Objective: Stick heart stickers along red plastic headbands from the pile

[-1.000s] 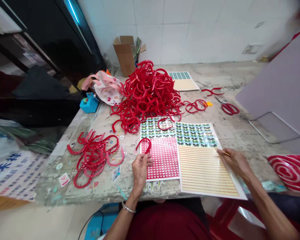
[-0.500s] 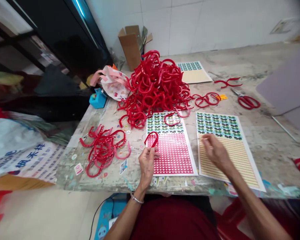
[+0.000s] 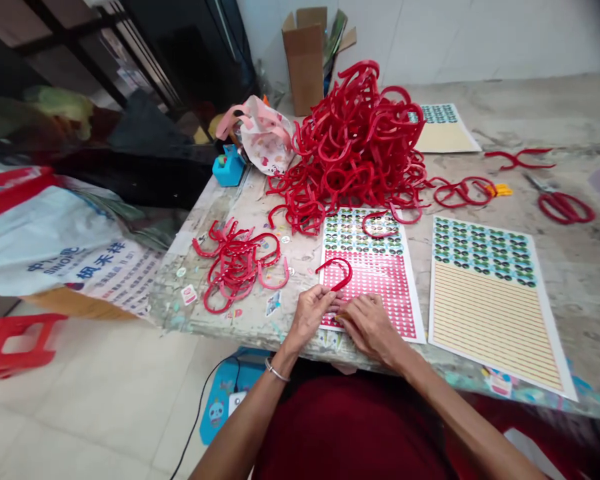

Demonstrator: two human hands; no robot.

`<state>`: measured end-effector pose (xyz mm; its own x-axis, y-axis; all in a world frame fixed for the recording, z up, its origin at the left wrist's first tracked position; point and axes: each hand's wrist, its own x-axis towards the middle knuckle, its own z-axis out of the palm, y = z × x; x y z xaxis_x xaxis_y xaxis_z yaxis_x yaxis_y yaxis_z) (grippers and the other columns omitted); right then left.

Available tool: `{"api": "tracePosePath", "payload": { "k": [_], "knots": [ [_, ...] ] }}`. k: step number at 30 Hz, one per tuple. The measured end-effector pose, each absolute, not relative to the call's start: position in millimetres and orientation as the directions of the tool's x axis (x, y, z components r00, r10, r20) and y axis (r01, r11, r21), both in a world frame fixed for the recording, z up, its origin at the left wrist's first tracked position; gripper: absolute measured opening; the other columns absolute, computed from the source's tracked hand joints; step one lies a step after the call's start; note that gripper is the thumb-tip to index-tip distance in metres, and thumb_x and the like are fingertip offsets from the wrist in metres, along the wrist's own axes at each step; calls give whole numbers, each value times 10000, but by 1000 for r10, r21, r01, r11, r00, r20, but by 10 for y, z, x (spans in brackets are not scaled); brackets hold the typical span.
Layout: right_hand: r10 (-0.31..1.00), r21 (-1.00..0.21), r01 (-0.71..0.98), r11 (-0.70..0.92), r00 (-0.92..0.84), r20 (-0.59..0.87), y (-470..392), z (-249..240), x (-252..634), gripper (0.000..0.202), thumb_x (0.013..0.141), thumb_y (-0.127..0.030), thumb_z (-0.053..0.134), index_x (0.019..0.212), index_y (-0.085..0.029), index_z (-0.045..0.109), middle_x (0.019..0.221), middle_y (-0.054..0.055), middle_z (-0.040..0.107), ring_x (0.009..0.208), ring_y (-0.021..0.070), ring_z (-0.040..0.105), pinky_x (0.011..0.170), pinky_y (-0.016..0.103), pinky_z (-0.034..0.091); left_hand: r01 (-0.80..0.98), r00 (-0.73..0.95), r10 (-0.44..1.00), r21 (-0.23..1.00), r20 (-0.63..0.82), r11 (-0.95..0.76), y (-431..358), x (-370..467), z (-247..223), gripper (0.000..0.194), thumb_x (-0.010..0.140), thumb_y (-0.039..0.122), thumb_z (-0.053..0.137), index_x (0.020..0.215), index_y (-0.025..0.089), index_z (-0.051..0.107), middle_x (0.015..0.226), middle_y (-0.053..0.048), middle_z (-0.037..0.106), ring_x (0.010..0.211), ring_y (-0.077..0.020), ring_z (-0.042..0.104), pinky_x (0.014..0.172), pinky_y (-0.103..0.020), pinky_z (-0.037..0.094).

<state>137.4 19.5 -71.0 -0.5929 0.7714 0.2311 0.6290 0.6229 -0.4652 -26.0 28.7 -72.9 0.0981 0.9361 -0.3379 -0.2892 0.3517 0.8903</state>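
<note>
A curved red headband (image 3: 344, 268) is pinched at its near end by my left hand (image 3: 311, 313), above a sheet of pink and white stickers (image 3: 380, 293) with green and black figures along its top. My right hand (image 3: 373, 327) is brought close to my left fingertips, its fingers closed together. A small yellowish bit shows at those fingers, too small to name. To the right lies a second sheet (image 3: 490, 313), striped yellow below green figures. On the left rests a small heap of red headbands with white marks (image 3: 237, 263).
A tall pile of red headbands (image 3: 355, 147) stands at the back. Around it are a cardboard box (image 3: 304, 67), a patterned bag (image 3: 267, 137), a blue tape dispenser (image 3: 229, 168), another sheet (image 3: 450, 137) and red-handled scissors (image 3: 565, 207). A red stool (image 3: 20, 343) stands on the floor.
My right hand has moved left from the striped sheet to my left hand and the headband. The view has turned, so the table appears shifted right.
</note>
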Motion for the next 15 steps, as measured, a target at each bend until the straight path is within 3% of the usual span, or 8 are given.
{"api": "tracePosePath", "payload": {
  "k": [5,15],
  "knots": [
    [742,-440,610,659,-625,243,257,-734,1267,134,906,-247,462,956,-194,575,908,67,622,835,203,485,811,375,289,-334,91,940,879,-329,340,277,-254,-741,239,738,347,675,797,123,620,846,-86,718,812,-195,682,776,-302,521],
    [690,-429,559,709,-676,259,315,-755,1261,128,903,-229,463,935,-189,580,904,65,620,831,195,461,797,359,295,-378,31,935,862,-352,337,274,-222,-744,236,732,343,680,779,120,616,832,-91,720,818,-206,683,756,-297,522]
  ]
}}
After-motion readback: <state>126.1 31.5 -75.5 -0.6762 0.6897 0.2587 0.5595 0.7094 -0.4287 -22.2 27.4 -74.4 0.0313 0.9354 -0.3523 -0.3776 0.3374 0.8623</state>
